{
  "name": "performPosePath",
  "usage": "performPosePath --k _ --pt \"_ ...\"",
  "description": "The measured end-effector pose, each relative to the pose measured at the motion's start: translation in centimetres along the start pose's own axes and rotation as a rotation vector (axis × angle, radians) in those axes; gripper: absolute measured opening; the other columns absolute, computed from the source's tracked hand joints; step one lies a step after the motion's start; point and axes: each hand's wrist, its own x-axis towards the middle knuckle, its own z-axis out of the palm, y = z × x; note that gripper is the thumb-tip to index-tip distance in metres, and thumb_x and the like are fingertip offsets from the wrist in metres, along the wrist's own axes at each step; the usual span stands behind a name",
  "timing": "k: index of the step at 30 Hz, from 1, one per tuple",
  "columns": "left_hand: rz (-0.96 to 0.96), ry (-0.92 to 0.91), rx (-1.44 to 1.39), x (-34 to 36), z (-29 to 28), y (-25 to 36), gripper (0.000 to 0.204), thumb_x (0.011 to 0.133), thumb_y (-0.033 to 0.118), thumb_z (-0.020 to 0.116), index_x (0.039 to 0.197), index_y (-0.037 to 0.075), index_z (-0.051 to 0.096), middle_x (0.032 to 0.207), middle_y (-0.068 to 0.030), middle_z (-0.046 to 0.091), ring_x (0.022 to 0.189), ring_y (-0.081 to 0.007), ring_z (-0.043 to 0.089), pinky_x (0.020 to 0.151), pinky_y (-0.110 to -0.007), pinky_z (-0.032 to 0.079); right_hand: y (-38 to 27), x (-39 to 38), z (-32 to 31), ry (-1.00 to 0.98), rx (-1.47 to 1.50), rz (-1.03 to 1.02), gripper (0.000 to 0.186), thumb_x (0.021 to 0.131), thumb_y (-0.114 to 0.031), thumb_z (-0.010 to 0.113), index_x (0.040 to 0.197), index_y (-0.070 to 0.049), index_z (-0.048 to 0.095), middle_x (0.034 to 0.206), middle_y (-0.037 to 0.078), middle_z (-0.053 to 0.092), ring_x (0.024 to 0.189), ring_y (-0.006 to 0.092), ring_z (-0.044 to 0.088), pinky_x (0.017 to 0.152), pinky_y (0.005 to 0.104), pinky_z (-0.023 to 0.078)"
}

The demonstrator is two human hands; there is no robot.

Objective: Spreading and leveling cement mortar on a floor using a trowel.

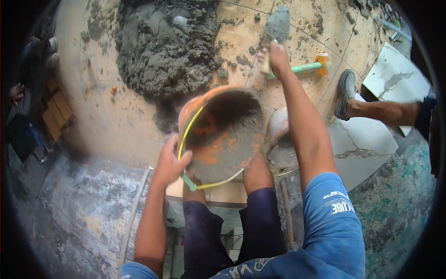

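My left hand grips the left rim of an orange bucket, its thumb over the edge. The bucket is tipped with its mouth toward me; grey mortar smears its inside, and a yellow and green handle hangs along the rim. My right hand is closed round the pale handle of a trowel, whose blade points away from me and is coated grey. Beyond the bucket, at the left, lies a big heap of wet mortar. A mallet with green handle and yellow head rests just right of my right hand.
A smaller pale bucket stands under my right forearm. Marbled tiles lie at the right, near another person's shoe. Brown tile pieces and another person's hand are at the far left. Mortar crumbs dot the tiled floor.
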Motion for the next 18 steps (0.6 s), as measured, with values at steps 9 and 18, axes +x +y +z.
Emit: performPosePath --k 9,18 --pt "0.238 -0.040 0.243 7.6 0.9 -2.8 0.036 0.074 0.010 0.068 0.105 0.000 0.053 0.091 -0.0106 0.054 0.088 -0.0197 0.053 0.080 -0.034 0.044 -6.1 -29.1 -15.6 -0.301 -1.277 -0.076 0.053 0.087 -0.025 0.060 0.131 -0.005 0.038 0.105 0.028 0.060 0.097 0.0461 0.058 0.083 0.0477 0.046" --pt "0.348 0.237 0.555 6.1 5.4 -1.1 0.030 0.088 0.016 0.054 0.117 0.010 0.060 0.102 -0.0212 0.061 0.094 -0.0404 0.060 0.084 -0.045 0.048 -1.2 -32.3 -5.2 -0.360 -1.991 -0.507 0.037 0.092 -0.017 0.043 0.129 -0.007 0.043 0.089 0.019 0.062 0.072 0.0356 0.065 0.060 0.0428 0.053"
